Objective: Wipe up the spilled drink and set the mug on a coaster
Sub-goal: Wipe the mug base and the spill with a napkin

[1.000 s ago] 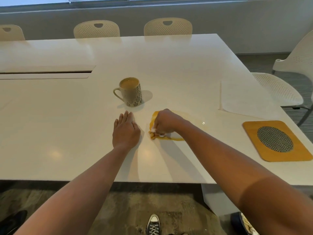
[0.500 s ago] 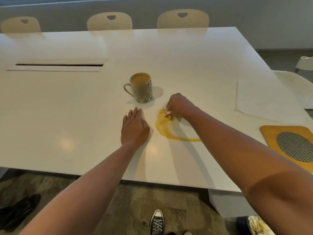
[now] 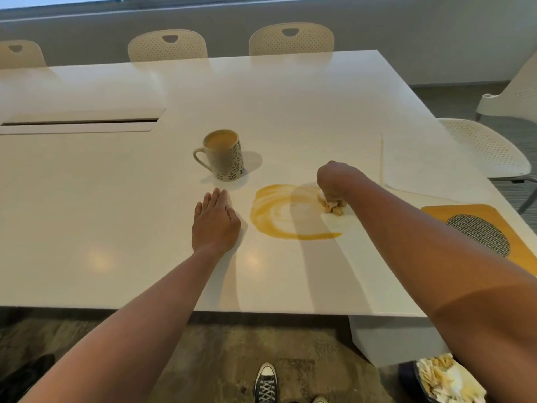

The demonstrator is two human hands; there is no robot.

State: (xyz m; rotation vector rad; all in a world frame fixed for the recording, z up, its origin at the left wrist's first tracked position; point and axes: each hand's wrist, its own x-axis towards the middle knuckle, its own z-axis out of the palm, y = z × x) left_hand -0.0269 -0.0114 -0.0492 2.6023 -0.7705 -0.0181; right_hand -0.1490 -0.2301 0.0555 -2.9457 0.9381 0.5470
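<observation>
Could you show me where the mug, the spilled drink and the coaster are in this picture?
mug (image 3: 225,158): head view, on its leaf-patterned side wall.
spilled drink (image 3: 266,209): head view, on the thick yellow band at the puddle's left.
coaster (image 3: 453,212): head view, on the bare wooden corner beside the mesh circle.

A glossy white bench is filling the room's middle, reflecting soft light. Three perforated cream chairs are lining its far side before a grey wall, another white chair is sitting at right, and mottled carpet is showing below the near edge.
</observation>
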